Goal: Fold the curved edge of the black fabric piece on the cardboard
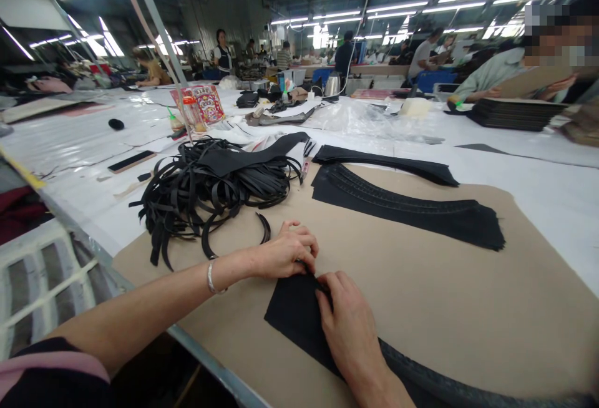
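Lower centre of the frame: a flat black fabric panel with a curved edge [292,317] lies on a tan cardboard work sheet [421,296]. The left hand [285,252], a silver bangle at its wrist, rests knuckles-up with fingers curled, pinching the panel's upper corner. The right hand [349,324] lies flat on the panel just beside it, fingers pressed down along the upper edge; the two hands nearly touch.

Step in hand, by my judgement: aligning or folding the panel's top edge while the right hand pins it. The next move calls for steady downward pressure so the cloth does not creep on the cardboard.

Centre left: a tangled heap of black strips [210,193], close to the left hand. Centre right: a stack of long curved black cut pieces [412,208], well apart from both hands. A white tabletop [552,171] extends beyond, with other workers at the far side.
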Available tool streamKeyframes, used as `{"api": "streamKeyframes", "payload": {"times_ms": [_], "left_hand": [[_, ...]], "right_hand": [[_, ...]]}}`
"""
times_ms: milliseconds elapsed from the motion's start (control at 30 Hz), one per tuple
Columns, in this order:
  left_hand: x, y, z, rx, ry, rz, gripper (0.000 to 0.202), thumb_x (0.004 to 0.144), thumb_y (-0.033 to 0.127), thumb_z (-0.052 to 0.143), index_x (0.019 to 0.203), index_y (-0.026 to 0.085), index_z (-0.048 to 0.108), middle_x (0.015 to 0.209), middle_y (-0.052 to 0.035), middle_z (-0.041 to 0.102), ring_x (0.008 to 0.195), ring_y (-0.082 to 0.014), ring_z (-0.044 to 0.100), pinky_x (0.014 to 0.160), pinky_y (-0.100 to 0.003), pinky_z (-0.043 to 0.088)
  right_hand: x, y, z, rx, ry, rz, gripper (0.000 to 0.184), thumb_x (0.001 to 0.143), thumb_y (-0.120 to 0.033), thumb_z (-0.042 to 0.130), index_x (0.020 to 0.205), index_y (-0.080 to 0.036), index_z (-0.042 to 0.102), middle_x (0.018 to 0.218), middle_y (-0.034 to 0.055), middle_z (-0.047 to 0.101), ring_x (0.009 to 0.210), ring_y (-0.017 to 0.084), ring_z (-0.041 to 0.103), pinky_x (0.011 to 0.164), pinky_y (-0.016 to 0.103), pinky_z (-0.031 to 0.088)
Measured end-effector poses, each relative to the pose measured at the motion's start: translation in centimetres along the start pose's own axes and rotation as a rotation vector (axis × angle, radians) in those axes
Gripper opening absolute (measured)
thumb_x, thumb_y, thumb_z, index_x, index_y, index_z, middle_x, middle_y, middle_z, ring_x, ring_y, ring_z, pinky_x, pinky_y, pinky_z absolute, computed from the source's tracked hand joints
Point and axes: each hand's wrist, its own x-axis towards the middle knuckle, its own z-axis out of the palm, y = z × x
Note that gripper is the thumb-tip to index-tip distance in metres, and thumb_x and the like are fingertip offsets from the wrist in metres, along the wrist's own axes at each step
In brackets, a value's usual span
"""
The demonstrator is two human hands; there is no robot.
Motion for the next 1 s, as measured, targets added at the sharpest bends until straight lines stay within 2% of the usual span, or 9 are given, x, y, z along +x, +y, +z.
{"api": "streamKeyframes", "payload": {"times_ms": [133,267,500,600,733,867,1000], "left_hand": [[-0.9,0.1,0.1,0.128,0.020,0.072,0.016,0.086,0.016,0.061,0.090,0.029,0.070,0.102,0.0009,0.063,0.108,-0.0191,0.049,0.106,-0.047,0.012],[-2.0,0.2,0.1,0.232,0.011,0.113,0.024,0.088,0.013,0.056,0.099,0.031,0.068,0.109,0.0008,0.063,0.113,-0.0195,0.047,0.108,-0.050,0.009],[-3.3,1.0,0.2,0.370,0.007,0.111,0.032,0.092,0.014,0.048,0.117,0.030,0.060,0.122,-0.0041,0.058,0.124,-0.0213,0.040,0.110,-0.047,0.013],[-3.9,1.7,0.8,0.327,0.076,0.041,0.037,0.088,0.011,0.051,0.118,0.031,0.060,0.124,-0.0045,0.056,0.124,-0.0224,0.040,0.108,-0.047,0.016],[-5.0,2.7,2.4,0.202,0.222,-0.139,0.039,0.088,0.006,0.045,0.117,0.027,0.060,0.114,-0.0048,0.060,0.112,-0.0198,0.048,0.104,-0.044,0.022],[-6.0,3.3,3.6,0.167,0.224,-0.170,0.035,0.089,0.008,0.044,0.117,0.021,0.060,0.110,-0.0053,0.063,0.105,-0.0189,0.052,0.100,-0.040,0.027],[-6.3,3.7,3.7,0.182,0.213,-0.188,0.036,0.089,0.008,0.045,0.120,0.021,0.057,0.111,-0.0050,0.063,0.108,-0.0194,0.051,0.102,-0.041,0.025]], "right_hand": [[-0.6,0.4,0.7,-0.045,0.054,-0.106,0.024,0.087,-0.003,0.044,0.095,-0.017,0.061,0.091,0.0063,0.057,0.087,0.022,0.052,0.079,0.035,0.043],[-1.2,0.7,0.9,-0.179,0.040,-0.200,0.032,0.085,0.001,0.041,0.105,-0.013,0.062,0.093,0.0086,0.056,0.087,0.023,0.050,0.080,0.037,0.043],[-1.6,0.4,1.0,-0.428,0.014,-0.241,0.041,0.080,0.003,0.045,0.114,-0.011,0.063,0.101,0.0099,0.060,0.089,0.024,0.050,0.080,0.038,0.042],[-1.6,0.2,0.7,-0.463,0.008,-0.245,0.041,0.079,0.003,0.047,0.113,-0.012,0.064,0.102,0.0094,0.061,0.089,0.023,0.051,0.080,0.037,0.040],[-1.5,0.1,0.2,-0.432,-0.012,-0.226,0.043,0.081,0.002,0.047,0.117,-0.014,0.062,0.101,0.0085,0.060,0.090,0.022,0.051,0.081,0.035,0.037],[-1.1,0.0,0.0,-0.439,-0.009,-0.215,0.047,0.084,0.000,0.043,0.128,-0.014,0.054,0.103,0.0086,0.060,0.092,0.022,0.051,0.082,0.036,0.035],[-0.3,-0.3,0.1,-0.439,-0.034,-0.245,0.047,0.085,0.000,0.043,0.129,-0.016,0.053,0.107,0.0077,0.060,0.095,0.020,0.050,0.081,0.035,0.033]]}}
